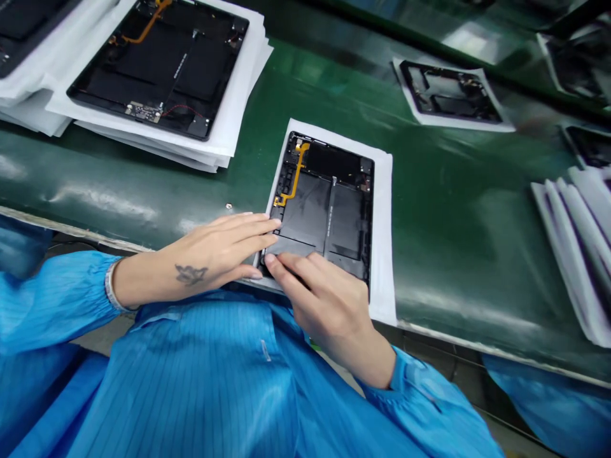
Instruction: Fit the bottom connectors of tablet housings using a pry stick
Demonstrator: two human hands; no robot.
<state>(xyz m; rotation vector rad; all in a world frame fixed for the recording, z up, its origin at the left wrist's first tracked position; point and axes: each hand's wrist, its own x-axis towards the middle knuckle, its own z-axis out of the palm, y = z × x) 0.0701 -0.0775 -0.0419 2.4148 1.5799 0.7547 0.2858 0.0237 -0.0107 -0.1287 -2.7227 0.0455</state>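
A black tablet housing [310, 213] with an orange flex cable [296, 175] lies open side up on a white sheet [382, 254] at the bench's front edge. My left hand [224, 251] rests flat at the housing's left edge, its fingers stretched out and its fingertips on the rim. Over the lower left corner, my right hand [329, 299] bends its fingers inward, with the index fingertip pressed down there. Whatever its fingers may hold is hidden beneath them.
Another housing [167, 70] lies on stacked white sheets [224, 137] at the upper left. Farther back on the green bench [453, 191] is a smaller-looking housing [451, 92] on a sheet. White sheets [573, 248] are stacked at the right.
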